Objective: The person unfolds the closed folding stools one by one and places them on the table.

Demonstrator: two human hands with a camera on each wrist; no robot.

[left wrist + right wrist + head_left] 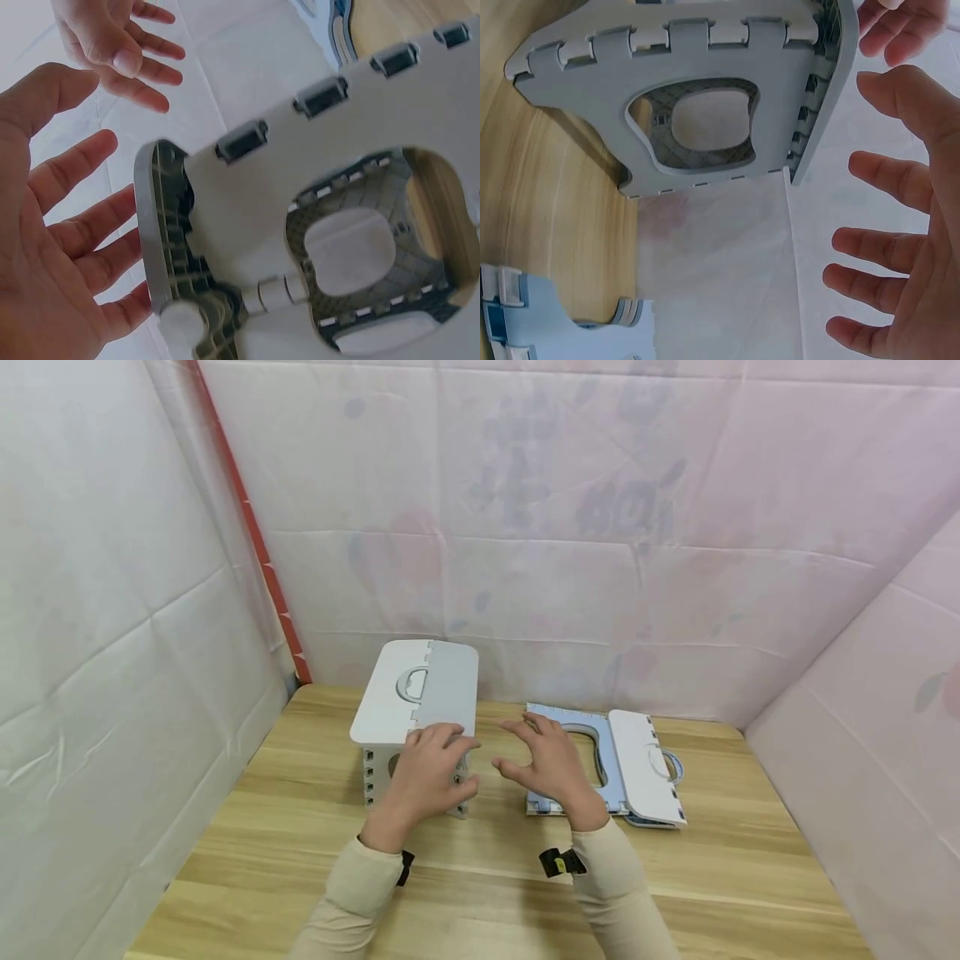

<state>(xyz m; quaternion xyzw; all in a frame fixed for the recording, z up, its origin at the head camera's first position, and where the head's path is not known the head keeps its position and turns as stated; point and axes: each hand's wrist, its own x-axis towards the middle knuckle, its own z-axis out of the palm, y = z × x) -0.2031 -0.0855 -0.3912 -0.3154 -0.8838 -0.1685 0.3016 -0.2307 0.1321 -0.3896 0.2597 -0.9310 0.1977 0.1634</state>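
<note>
A white and grey folding stool [448, 685] stands unfolded on the table, its carry handle lying in the top. My left hand [429, 774] is at the stool's front edge, fingers spread; in the left wrist view the fingertips [129, 296] lie against or very near the rim of its top. To the right of the stool, my right hand [551, 762] hovers with fingers apart and holds nothing. Beyond that hand, a blue and white folding stool [643, 760] lies folded flat, its handle sticking out on the right. The right hand hides part of this folded stool.
Both stools share a wood-grain table [300, 835]. A pale printed cloth [540, 610] hangs along the back edge, with more cloth walls at left and right. A red strip [255, 535] runs down the back left corner.
</note>
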